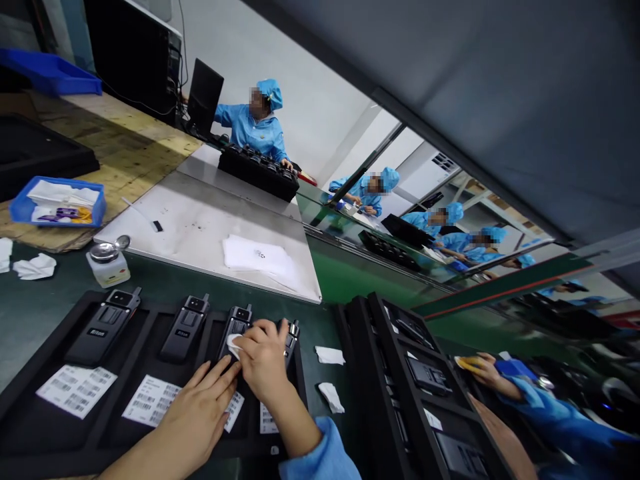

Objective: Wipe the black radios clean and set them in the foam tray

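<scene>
A black foam tray (95, 437) holds several black two-way radios in compartments, with white barcode labels (77, 390) below them. My right hand (265, 357) is closed on a folded white wipe (234, 344) and presses it against the third radio (237, 320) from the left. My left hand (197, 417) lies with fingers stretched out at that radio's lower end, over part of a label. The fingers hide much of this radio and of the rightmost radio (293, 333). Further left lie a second radio (184, 328) and the leftmost radio (103, 327).
Stacked trays of radios (425, 373) stand to the right, beside a co-worker's sleeve (555, 413). A metal-topped bottle (109, 263) and blue bin (57, 201) are at left. White sheets (260, 257) lie ahead; crumpled wipes (330, 397) lie nearby. Co-workers in blue sit along the line.
</scene>
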The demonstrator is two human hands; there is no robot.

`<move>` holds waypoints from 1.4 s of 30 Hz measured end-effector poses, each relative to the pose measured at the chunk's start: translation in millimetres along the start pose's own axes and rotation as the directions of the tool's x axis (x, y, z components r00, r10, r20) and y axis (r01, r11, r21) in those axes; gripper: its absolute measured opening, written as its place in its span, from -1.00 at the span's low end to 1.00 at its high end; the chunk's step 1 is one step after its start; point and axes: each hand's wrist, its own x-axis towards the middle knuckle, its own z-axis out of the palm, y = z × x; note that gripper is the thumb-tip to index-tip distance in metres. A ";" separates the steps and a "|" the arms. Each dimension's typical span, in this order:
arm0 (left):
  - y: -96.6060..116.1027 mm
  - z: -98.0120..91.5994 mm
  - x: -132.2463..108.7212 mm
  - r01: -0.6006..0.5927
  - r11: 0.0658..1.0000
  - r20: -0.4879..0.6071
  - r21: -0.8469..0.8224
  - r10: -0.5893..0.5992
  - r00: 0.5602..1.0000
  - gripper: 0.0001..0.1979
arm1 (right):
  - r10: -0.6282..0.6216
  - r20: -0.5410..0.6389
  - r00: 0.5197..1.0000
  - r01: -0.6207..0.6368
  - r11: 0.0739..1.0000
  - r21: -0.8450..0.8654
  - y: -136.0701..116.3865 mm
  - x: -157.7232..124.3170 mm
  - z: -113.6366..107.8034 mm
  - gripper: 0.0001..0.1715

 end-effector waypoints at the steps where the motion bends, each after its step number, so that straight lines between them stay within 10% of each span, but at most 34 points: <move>1: 0.0 -0.3 0.3 0.008 1.000 0.002 -0.002 -0.008 1.000 -0.38 | -0.028 0.020 0.999 0.028 1.000 0.008 -3.4 3.8 1.9 -0.70; 14: -4.6 -16.2 -12.3 0.046 0.997 -0.126 0.054 -0.038 0.991 -0.41 | 0.064 -0.192 0.979 -0.044 0.993 0.107 8.0 1.4 -23.8 -0.77; 23: -38.6 -14.5 -50.8 0.275 0.918 -0.271 0.285 -0.198 0.942 -0.51 | -0.099 -0.020 0.995 0.100 0.993 0.060 -73.2 98.6 46.4 -0.78; 30: -37.4 -17.3 -48.5 0.252 0.910 -0.252 0.328 -0.173 0.952 -0.50 | 0.041 -0.054 0.998 -0.044 0.997 -0.061 -32.4 80.7 25.0 -0.76; 37: -42.0 -20.2 -48.3 0.217 0.893 -0.226 0.394 -0.135 0.965 -0.49 | -0.080 -0.040 0.996 0.083 0.994 0.067 -68.9 97.7 39.6 -0.72; 42: -43.1 -12.2 -50.4 0.221 0.896 -0.231 0.385 -0.138 0.963 -0.50 | 0.006 -0.048 0.999 -0.006 1.000 0.000 -46.8 84.2 29.5 -0.73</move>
